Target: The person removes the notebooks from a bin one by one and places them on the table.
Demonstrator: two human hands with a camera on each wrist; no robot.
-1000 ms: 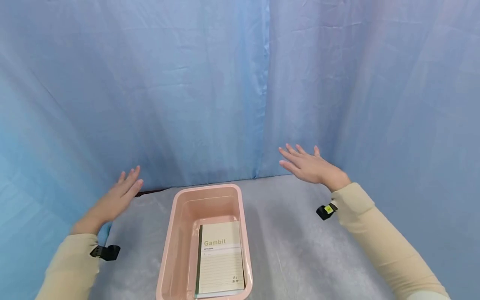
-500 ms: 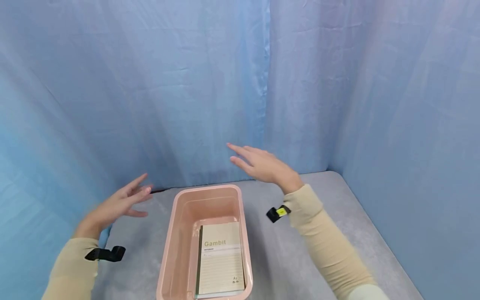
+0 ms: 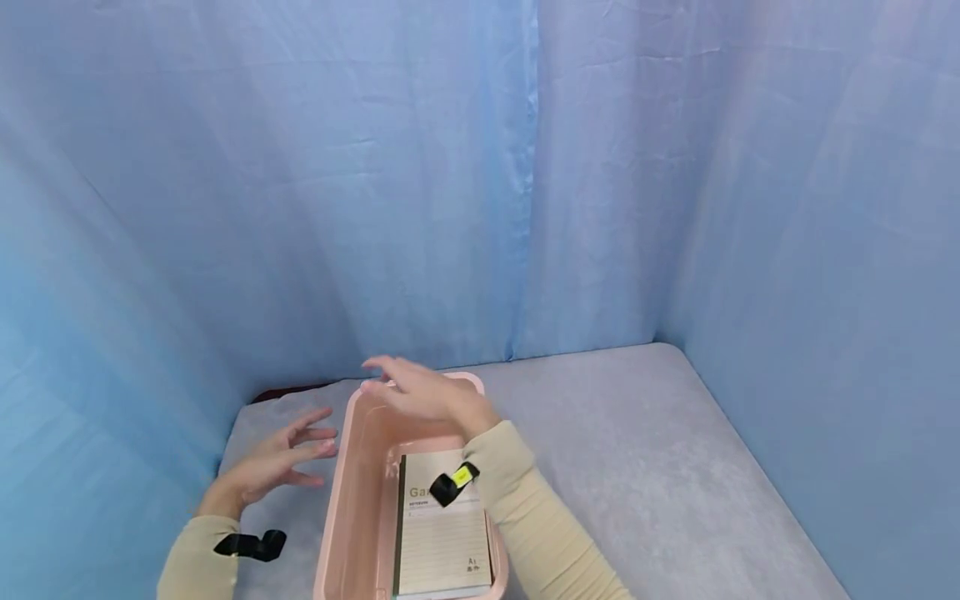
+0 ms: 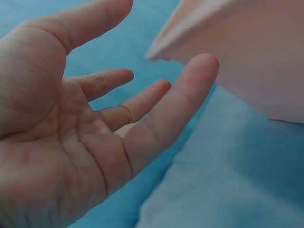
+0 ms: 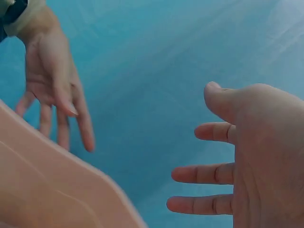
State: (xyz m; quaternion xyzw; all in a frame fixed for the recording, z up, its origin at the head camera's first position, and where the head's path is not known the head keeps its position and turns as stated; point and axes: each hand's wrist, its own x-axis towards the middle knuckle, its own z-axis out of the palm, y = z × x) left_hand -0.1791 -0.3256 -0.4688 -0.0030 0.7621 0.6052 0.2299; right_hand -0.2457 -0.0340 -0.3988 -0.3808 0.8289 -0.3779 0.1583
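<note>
A pink plastic basin (image 3: 337,508) stands on the grey-covered table, its long side running away from me. Inside it lies a notebook (image 3: 442,550) with a cream cover, a dark spine and the word Gambit, partly hidden by the right wrist's camera. Just left of the basin, my left hand (image 3: 281,458) hovers with fingers spread, holding nothing; the left wrist view shows its palm (image 4: 57,142) apart from the basin wall. Over the far end of the basin is my right hand (image 3: 420,392), fingers extended leftward and nothing in them.
The grey tablecloth (image 3: 637,467) stretches to the right of the basin. Blue curtains (image 3: 375,183) hang behind the table and along both sides. A dark edge (image 3: 288,390) shows at the table's back left.
My right hand has swept left from the right side to above the basin's far end. My left hand has come down and right, closer to the basin. Basin and notebook stay put.
</note>
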